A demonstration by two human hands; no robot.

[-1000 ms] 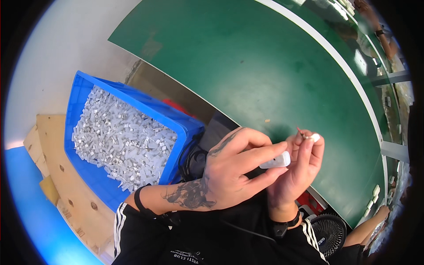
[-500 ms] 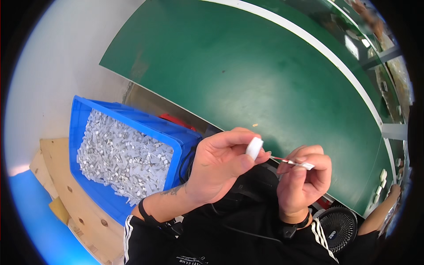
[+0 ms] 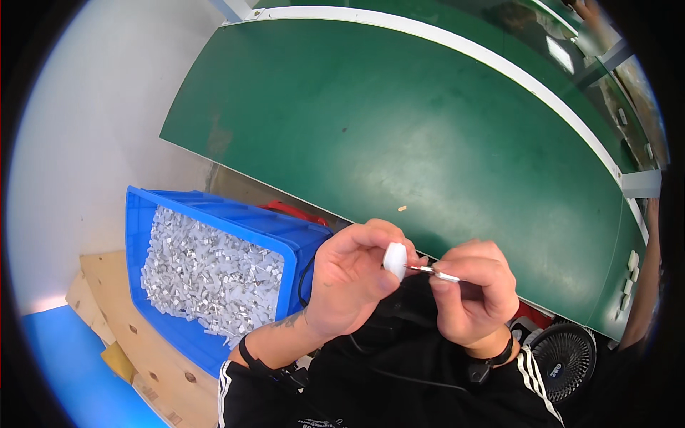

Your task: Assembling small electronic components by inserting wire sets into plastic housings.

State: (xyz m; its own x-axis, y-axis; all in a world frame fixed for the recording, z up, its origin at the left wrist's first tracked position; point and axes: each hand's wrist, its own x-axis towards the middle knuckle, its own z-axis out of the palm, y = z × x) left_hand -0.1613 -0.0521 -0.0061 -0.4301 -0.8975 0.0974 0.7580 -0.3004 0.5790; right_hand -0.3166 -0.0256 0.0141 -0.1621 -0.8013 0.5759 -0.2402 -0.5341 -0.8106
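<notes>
Between the thumb and fingers of my left hand (image 3: 346, 282) is a rounded white plastic piece (image 3: 394, 260), its smooth side showing. My right hand (image 3: 481, 292) pinches a slim white part with a metallic end (image 3: 447, 277). A short reddish and pale wire-like length (image 3: 419, 269) runs from that part to the edge of the white piece; whether it goes inside I cannot tell. Both hands are held close together in front of my chest, off the near edge of the green table (image 3: 342, 107).
To my left, a blue bin (image 3: 207, 198) holds a heap of small translucent and metal parts (image 3: 214, 274). A black fan (image 3: 564, 360) stands at the lower right. Several white pieces (image 3: 628, 282) line the table's right end, near another person's arm (image 3: 648, 278). A tan scrap (image 3: 402, 208) lies on the table.
My right hand has come nearer to the left, turning its slim part to point at the white piece. The gap between the two parts is shorter. The whole view has shifted slightly.
</notes>
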